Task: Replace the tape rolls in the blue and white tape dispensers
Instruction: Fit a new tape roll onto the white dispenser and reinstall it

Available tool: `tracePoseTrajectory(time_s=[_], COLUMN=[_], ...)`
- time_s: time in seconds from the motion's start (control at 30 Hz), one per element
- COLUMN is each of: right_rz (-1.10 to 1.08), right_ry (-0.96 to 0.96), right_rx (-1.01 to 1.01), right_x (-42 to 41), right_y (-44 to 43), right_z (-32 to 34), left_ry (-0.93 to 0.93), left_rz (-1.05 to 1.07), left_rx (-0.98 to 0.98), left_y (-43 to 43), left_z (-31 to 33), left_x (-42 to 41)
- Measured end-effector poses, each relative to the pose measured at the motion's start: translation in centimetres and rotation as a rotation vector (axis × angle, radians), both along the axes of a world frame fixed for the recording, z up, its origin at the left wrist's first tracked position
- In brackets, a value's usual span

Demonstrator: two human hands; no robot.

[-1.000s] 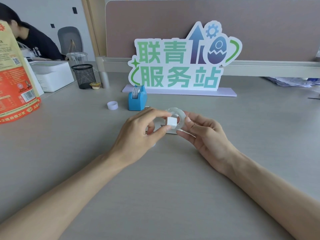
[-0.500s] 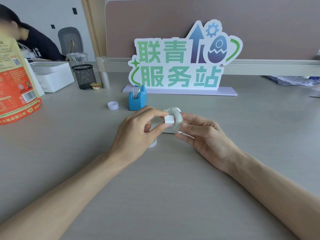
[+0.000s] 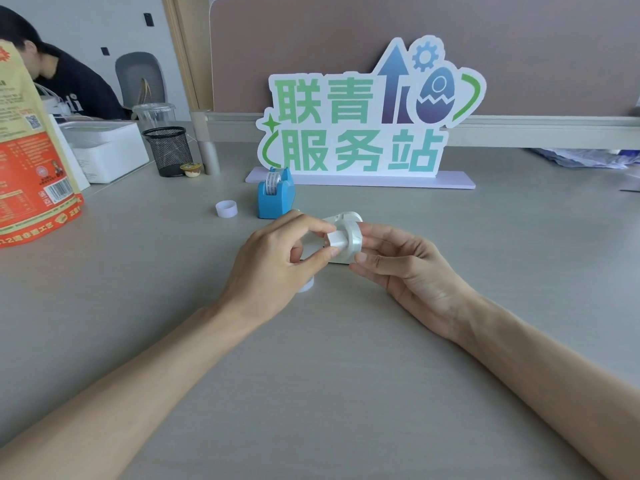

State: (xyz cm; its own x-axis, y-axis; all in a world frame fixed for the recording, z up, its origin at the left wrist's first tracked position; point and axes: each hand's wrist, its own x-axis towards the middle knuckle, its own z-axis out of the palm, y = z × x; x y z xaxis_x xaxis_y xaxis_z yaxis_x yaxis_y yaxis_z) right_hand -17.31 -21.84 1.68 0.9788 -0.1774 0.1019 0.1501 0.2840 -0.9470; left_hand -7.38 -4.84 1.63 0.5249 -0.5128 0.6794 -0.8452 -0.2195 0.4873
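My right hand (image 3: 401, 268) holds a clear tape roll (image 3: 354, 240) by its rim, just above the desk. My left hand (image 3: 277, 261) pinches a small white spindle (image 3: 335, 240) that sits in the roll's centre hole. The white tape dispenser (image 3: 341, 219) lies on the desk right behind both hands, mostly hidden by them. The blue tape dispenser (image 3: 275, 195) stands further back with a tape roll in it. An empty white tape core (image 3: 226, 208) lies to its left. Another white core (image 3: 307, 285) peeks out under my left hand.
A large standing sign (image 3: 367, 119) on a lilac base runs along the back of the desk. At far left stand an orange bag (image 3: 31, 174), a white box (image 3: 104, 150) and a black mesh pen cup (image 3: 168, 150). A person sits behind them.
The tape roll has turned from facing me flat to edge-on, and the white spindle has gone into its centre hole. Both hands stayed in place.
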Motion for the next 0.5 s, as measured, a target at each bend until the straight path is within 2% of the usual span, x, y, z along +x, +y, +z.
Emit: tracePoseTrajectory(time_s=[0.5], right_rz=[0.018], right_ry=[-0.003], right_rx=[-0.01], right_x=[0.08], right_y=[-0.11], right_z=[-0.12], left_ry=[-0.04], left_rz=[0.015], left_rx=[0.02], left_y=[0.16], left_z=[0.26], left_x=[-0.07])
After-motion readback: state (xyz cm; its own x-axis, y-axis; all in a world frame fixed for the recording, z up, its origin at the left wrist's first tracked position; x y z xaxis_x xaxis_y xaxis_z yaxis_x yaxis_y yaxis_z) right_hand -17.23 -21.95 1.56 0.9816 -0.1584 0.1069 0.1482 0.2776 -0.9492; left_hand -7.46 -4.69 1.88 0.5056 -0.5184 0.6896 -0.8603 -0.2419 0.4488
